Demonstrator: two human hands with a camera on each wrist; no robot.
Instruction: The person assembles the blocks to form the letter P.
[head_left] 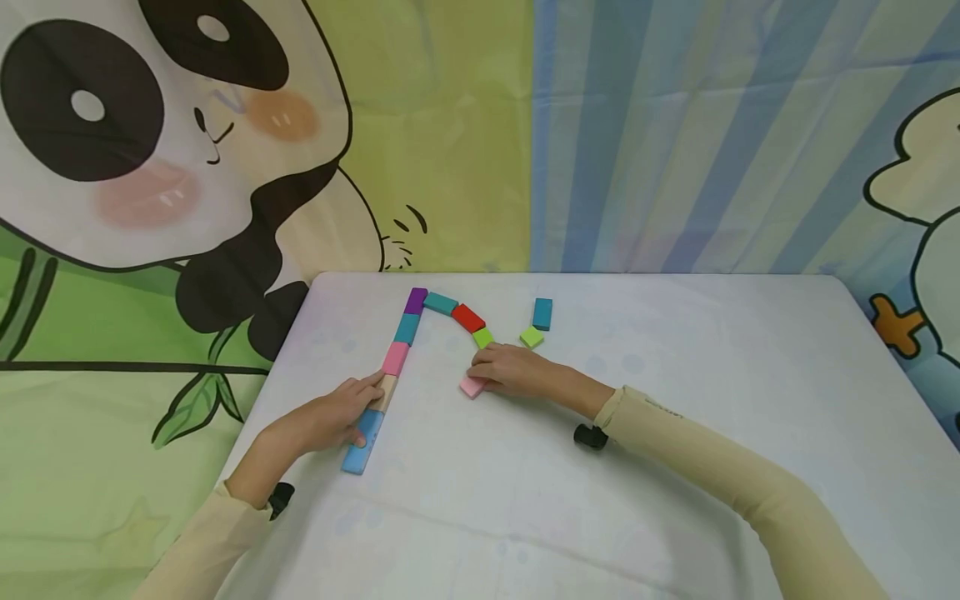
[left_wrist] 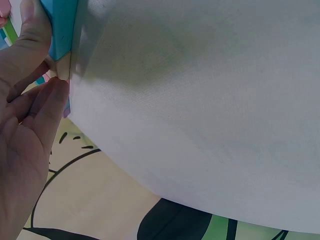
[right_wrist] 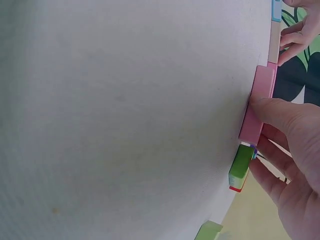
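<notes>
My right hand [head_left: 513, 371] grips a pale pink block [head_left: 471, 387], seen in the right wrist view with the thumb on its face and the fingers behind. Just beyond that hand lies a green block [head_left: 483, 337], followed by a red block [head_left: 468, 317] and a teal block [head_left: 441, 303] in a curve. My left hand [head_left: 330, 421] rests along a straight slanted row. Its thumb lies on the light blue block [head_left: 363, 450], and its fingertips touch the beige block [head_left: 386, 393]. Farther up come a pink block [head_left: 395, 358], another teal block [head_left: 407, 329] and a purple block [head_left: 416, 300].
Behind the right hand, a loose blue block [head_left: 542, 314] and a small lime block [head_left: 532, 337] lie on the white table [head_left: 675, 350]. A printed cloth [head_left: 450, 142] hangs behind the table. Each wrist carries a small black camera.
</notes>
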